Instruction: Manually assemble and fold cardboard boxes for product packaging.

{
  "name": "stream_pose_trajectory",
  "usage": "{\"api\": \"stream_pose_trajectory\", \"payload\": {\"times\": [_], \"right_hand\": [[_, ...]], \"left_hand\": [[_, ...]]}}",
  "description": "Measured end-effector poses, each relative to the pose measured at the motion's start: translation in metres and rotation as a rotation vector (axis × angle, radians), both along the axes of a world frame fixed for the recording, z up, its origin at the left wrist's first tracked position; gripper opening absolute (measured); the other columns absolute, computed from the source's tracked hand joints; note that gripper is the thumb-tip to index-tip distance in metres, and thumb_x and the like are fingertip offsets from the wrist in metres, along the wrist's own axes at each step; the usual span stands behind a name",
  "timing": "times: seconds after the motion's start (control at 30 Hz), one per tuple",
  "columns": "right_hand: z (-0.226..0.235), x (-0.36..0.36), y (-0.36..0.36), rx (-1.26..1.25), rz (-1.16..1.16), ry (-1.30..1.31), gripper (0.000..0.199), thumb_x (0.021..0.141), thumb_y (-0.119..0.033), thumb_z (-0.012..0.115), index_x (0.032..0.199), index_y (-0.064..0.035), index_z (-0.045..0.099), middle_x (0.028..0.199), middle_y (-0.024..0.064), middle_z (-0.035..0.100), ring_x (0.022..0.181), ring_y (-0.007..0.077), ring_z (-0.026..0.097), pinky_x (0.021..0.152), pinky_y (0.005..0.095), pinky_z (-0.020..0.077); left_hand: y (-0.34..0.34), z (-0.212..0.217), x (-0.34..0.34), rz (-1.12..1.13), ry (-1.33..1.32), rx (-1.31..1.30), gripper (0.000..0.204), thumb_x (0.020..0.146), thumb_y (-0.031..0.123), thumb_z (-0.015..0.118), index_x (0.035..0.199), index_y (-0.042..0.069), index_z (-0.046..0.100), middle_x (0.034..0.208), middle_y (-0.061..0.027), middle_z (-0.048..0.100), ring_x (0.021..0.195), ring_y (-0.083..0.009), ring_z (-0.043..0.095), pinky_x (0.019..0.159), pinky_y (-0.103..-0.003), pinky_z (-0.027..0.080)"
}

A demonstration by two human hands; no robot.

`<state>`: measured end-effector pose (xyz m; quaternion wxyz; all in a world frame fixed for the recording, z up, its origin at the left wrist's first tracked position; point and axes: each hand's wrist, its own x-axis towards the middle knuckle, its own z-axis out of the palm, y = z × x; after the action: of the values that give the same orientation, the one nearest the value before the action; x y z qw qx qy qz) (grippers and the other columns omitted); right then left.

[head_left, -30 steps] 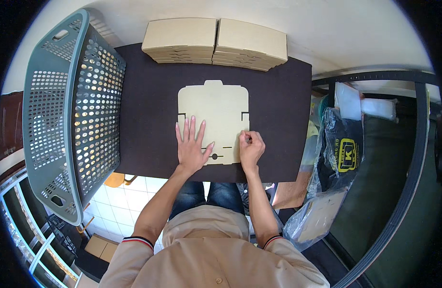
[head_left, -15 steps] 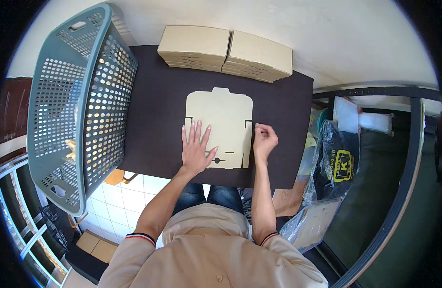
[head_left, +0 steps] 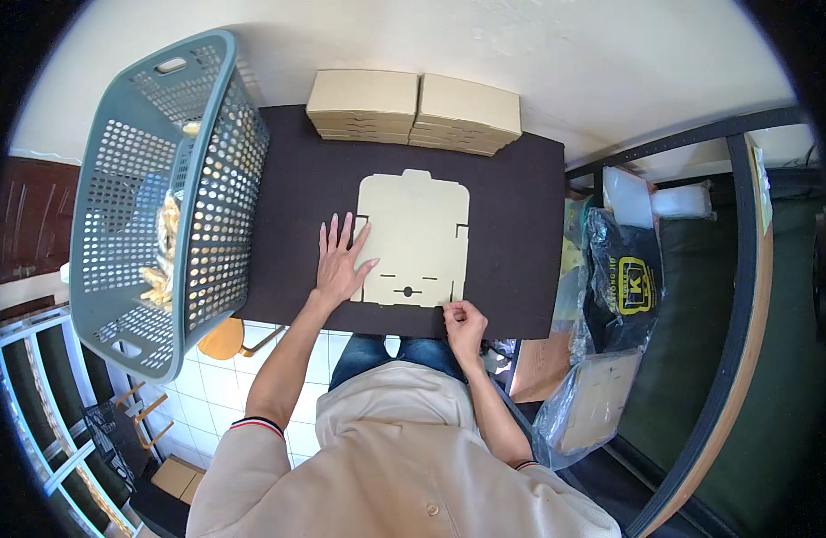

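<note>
A flat, die-cut cardboard box blank [head_left: 414,229] lies on the dark tabletop in front of me, with slots, a small round hole near its front edge and a tab at its far edge. My left hand [head_left: 341,269] rests at its left edge, fingers spread, the thumb reaching over the cardboard and the other fingers mostly on or above the table. At the near right corner of the blank, my right hand [head_left: 467,326] has its fingers closed in a pinch on the cardboard edge. The fingertips partly cover that corner.
Two stacks of folded cardboard boxes, a left stack [head_left: 363,94] and a right stack [head_left: 469,103], stand at the table's back by the wall. A grey-green perforated basket [head_left: 217,193] holding pale pieces is at the left. Bagged items [head_left: 621,269] and a dark metal frame [head_left: 741,296] are right.
My left hand has slid left, from the blank's surface to its left edge. My right hand has moved from beside the right edge down to the near right corner.
</note>
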<state>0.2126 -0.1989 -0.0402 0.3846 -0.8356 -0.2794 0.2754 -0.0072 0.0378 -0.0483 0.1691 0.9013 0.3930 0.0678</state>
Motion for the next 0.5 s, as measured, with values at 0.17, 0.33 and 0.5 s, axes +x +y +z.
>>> {"api": "stream_pose_trajectory", "payload": {"times": [0.17,0.33,0.5], "right_hand": [[0.01,-0.049,0.058,0.147,0.156,-0.085,0.008,0.089,-0.006,0.079,0.092,0.0009,0.075,0.081,0.0136,0.073,0.075,0.0296,0.07,0.073,0.0411,0.0559],[-0.005,-0.08,0.091,0.196,0.217,-0.184,0.006,0.088,-0.008,0.08,0.09,-0.0037,0.075,0.086,0.0103,0.072,0.095,0.0335,0.065,0.088,0.0474,0.0493],[-0.017,-0.106,0.082,0.128,0.259,-0.352,0.01,0.086,-0.014,0.084,0.087,-0.0083,0.075,0.089,0.0053,0.072,0.103,0.0311,0.06,0.099,0.0499,0.0386]], "left_hand": [[-0.011,-0.004,-0.03,-0.155,0.108,0.017,0.079,0.104,0.05,0.061,0.17,0.016,0.037,0.177,-0.0199,0.029,0.165,-0.0447,0.019,0.131,-0.072,0.001],[-0.027,0.015,-0.036,-0.212,0.067,-0.129,0.087,0.098,0.051,0.071,0.171,0.016,0.037,0.177,-0.0194,0.031,0.165,-0.0437,0.02,0.131,-0.071,0.001],[-0.024,0.007,-0.049,-0.23,0.014,-0.124,0.092,0.095,0.055,0.072,0.171,0.019,0.037,0.178,-0.0148,0.031,0.166,-0.0395,0.019,0.133,-0.068,0.0]]}}
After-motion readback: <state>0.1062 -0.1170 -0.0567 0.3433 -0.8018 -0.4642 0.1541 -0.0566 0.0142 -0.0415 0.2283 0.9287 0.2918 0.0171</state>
